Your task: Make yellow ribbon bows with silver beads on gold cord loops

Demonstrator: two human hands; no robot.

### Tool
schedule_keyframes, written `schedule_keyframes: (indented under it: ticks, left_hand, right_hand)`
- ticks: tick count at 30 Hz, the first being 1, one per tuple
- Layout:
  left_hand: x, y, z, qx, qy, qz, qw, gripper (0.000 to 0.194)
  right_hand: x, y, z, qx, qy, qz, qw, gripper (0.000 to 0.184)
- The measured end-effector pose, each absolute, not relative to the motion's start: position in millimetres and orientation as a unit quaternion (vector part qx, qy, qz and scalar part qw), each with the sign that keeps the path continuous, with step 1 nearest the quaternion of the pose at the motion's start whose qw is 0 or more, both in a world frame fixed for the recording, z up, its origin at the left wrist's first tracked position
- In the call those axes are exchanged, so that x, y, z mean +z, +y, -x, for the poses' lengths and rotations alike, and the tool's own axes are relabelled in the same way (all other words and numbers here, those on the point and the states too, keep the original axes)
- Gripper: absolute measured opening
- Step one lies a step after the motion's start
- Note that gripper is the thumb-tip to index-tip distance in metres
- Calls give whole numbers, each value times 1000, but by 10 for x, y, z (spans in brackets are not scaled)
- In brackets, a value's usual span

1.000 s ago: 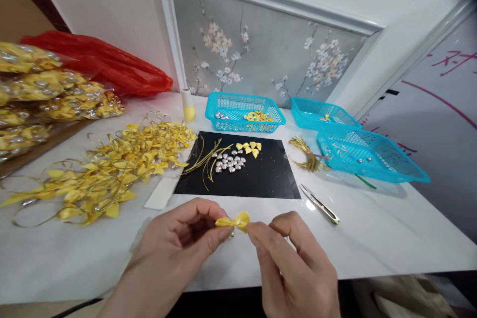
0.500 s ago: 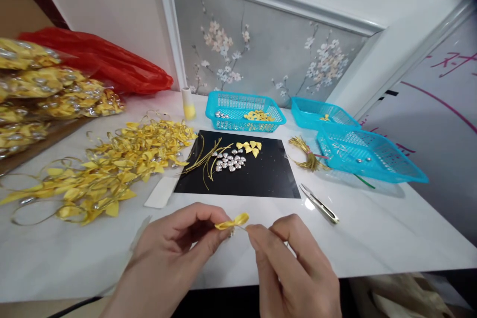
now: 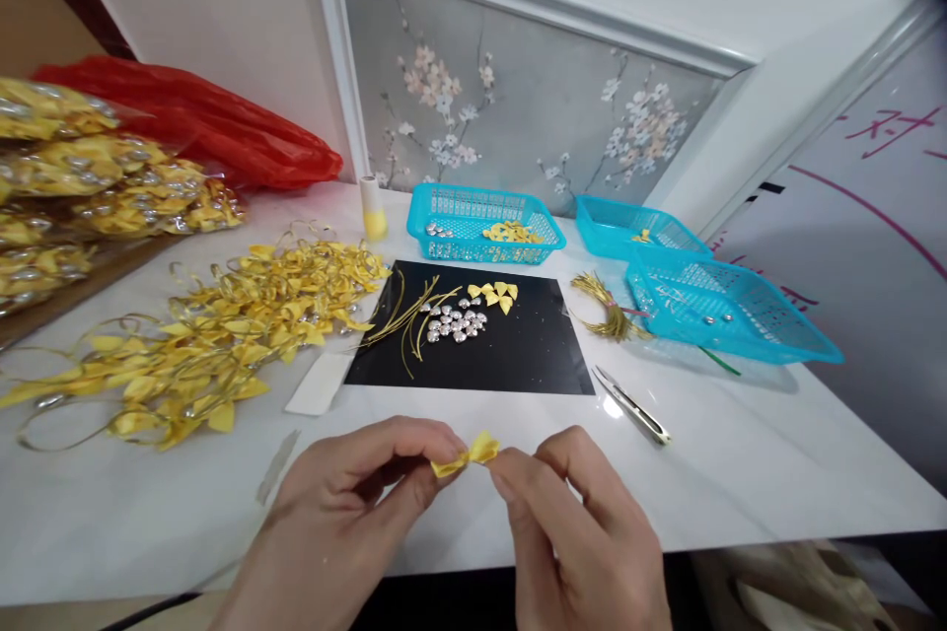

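A small yellow ribbon bow is held above the table's front part. My left hand is closed, pinching the bow's left side between thumb and fingers. On the other side my right hand is closed too, its thumb and forefinger pinched at the bow's right loop. The thin cord in that pinch is now hidden behind the bow. Beyond the hands lies a black mat with silver heart-shaped beads, several yellow bows and loose gold cords.
Thread snips lie right of the mat, near a bundle of gold cord. Blue baskets stand behind and to the right. A heap of finished yellow garlands covers the left, by a yellow-white spool and a red bag.
The bow has tilted and dropped slightly between my fingers. A thin cord stretched to my right fingertips half a second ago; now the bow's right loop meets them.
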State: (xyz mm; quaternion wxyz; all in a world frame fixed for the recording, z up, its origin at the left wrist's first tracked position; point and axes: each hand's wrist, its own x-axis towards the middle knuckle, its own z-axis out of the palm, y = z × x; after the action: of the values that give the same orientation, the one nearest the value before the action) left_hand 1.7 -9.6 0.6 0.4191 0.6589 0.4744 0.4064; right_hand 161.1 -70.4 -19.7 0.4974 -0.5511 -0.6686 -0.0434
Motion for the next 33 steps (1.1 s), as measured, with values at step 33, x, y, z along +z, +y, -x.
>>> schedule_keyframes:
  ticks: [33]
  left_hand:
    - [-69,-129,-23,451,448,-616,465,19]
  right_hand:
    - [-366,-717,-1539,44,-653,550,519,31]
